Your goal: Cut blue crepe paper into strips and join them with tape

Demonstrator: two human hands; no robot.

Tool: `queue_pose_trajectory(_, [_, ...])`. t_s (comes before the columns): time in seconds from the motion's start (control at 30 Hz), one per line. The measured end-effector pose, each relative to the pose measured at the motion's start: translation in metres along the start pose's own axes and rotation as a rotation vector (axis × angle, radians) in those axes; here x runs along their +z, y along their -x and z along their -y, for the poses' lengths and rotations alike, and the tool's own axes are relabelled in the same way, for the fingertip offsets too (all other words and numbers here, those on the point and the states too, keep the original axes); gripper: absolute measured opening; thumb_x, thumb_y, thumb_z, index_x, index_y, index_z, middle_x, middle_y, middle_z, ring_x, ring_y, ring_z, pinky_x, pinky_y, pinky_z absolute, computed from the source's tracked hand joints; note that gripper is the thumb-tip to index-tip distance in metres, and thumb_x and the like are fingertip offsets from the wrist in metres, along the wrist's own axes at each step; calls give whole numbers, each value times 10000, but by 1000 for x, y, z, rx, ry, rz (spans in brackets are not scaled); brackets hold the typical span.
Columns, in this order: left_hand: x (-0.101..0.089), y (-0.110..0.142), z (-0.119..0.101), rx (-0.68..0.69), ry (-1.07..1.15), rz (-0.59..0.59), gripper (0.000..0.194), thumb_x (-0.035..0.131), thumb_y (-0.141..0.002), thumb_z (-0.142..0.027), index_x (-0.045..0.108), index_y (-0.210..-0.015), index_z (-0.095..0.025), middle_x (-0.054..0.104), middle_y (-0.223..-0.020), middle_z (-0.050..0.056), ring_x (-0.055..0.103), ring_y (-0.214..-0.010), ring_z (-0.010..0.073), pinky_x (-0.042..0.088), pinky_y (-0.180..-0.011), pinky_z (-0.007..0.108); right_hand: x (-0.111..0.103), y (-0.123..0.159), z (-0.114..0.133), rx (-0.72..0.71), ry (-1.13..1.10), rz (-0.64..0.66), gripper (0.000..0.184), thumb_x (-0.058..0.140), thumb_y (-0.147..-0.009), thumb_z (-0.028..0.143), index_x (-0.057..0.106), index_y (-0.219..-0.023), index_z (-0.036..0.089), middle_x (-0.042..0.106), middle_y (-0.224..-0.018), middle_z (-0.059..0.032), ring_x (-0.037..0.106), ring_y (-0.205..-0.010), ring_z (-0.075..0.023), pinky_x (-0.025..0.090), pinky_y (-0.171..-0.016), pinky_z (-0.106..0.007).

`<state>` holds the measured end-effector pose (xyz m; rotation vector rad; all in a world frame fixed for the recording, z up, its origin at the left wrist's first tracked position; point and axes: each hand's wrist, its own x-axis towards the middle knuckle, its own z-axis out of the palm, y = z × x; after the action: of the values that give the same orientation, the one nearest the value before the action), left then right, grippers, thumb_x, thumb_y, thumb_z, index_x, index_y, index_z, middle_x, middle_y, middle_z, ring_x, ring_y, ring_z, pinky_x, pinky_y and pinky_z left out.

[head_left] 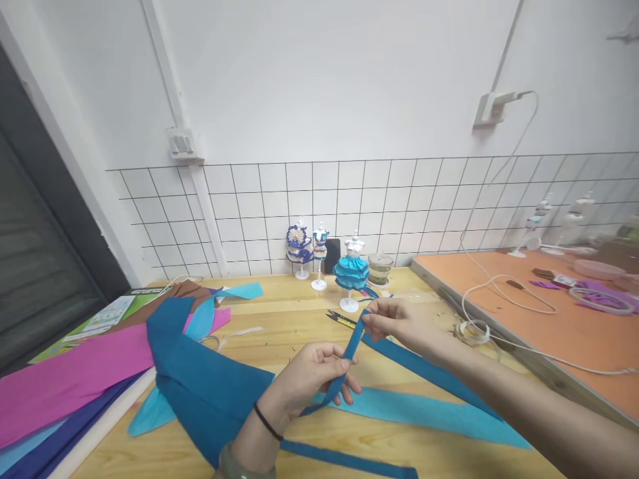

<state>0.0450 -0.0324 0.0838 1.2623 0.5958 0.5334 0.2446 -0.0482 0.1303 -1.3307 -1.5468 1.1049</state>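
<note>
A narrow dark-blue fabric strip (353,343) runs between my two hands above the table. My left hand (319,372) pinches it between thumb and fingers, and its slack drops below toward the wood. At the strip's upper end, my right hand (387,318) is closed on it with the fingertips. Under my right forearm lies a wider dark-blue strip (424,369). A light-blue strip (414,409) stretches across the table beneath my hands. Left of my left wrist spreads a large dark-blue cloth piece (210,366). Yellow-handled snips (344,319) lie just behind the hands.
Small dress forms stand at the back, one in a turquoise ruffled dress (351,271). A black phone (332,255) leans on the tiled wall beside a lidded jar (380,269). Pink fabric (80,352) and other cloths cover the left. An orange table (499,279) with a white cable adjoins on the right.
</note>
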Motion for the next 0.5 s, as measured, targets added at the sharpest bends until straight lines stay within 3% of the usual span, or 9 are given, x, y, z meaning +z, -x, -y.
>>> queue_pose_trajectory(0.1, [4, 1, 1, -13, -15, -16, 297, 614, -718, -408, 566, -788, -124, 646, -602, 46, 540, -406, 85, 347, -374, 162, 2, 13, -3, 62, -135, -6, 297, 586, -750, 465, 513, -881, 208, 632, -813, -14, 635, -760, -148, 494, -700, -279])
queue_pose_trajectory(0.2, [9, 1, 2, -25, -36, 41, 275, 595, -740, -398, 563, -791, -130, 647, -608, 44, 535, -389, 79, 320, -343, 151, 10, 26, -7, 120, -213, 13, 482, 654, -699, 447, 461, -1068, 204, 638, -866, -31, 646, -799, -178, 508, -716, -325])
queue_pose_trajectory(0.33, [14, 2, -1, -70, -66, 160, 248, 592, -755, -374, 569, -842, -143, 658, -650, 44, 558, -402, 84, 335, -340, 147, 10, 38, -10, 129, -223, -77, 520, 756, -588, 386, 529, -1001, 168, 569, -597, 48, 629, -635, -160, 502, -673, -308])
queue_pose_trajectory(0.5, [1, 10, -5, -126, -84, 299, 291, 636, -733, -342, 590, -936, -139, 676, -716, 53, 554, -394, 70, 372, -367, 153, -21, 60, -17, 114, -229, -303, 475, 733, -622, 399, 553, -1007, 186, 546, -623, 40, 595, -647, -144, 499, -668, -274])
